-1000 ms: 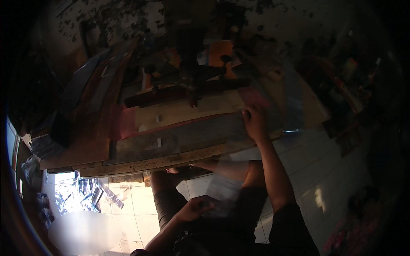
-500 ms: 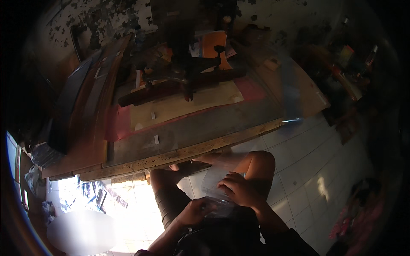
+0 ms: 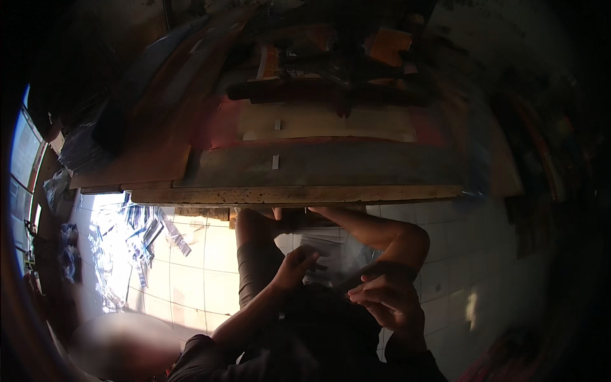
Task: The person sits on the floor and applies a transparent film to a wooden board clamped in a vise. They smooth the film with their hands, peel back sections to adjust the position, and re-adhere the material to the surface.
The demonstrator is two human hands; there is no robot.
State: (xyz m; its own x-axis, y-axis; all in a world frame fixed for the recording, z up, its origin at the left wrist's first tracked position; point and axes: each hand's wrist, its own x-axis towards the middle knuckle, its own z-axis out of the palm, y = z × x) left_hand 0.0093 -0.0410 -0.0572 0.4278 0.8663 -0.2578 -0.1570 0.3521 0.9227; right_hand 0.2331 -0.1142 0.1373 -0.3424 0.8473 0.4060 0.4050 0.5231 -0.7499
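In my lap, clear plastic sheets [image 3: 340, 254] lie between my knees, faint and partly see-through. My left hand [image 3: 296, 268] is at their left side, fingers curled in a pinch that appears to be on a plastic sheet's edge; the exact grip is dim. My right hand [image 3: 387, 299] is raised over my right thigh, apart from the left. Its fingers are bent but spaced, and I see nothing between them. Ahead of my knees stands a low worktable [image 3: 356, 167] with a long pale yellow board [image 3: 331, 122] on red material, under a dark bar [image 3: 305, 92].
Two small white pieces lie on the table, one a pale strip [image 3: 275, 162]. Shiny plastic scraps [image 3: 137, 235] are spread over the sunlit floor at left. A blurred rounded shape [image 3: 124, 347] fills the lower left. An orange sheet [image 3: 388, 48] is at the table's back.
My view has turned, levelling the table edge. My right hand has moved away from the plastic toward the right and nearer my body. My left hand stays beside the sheets.
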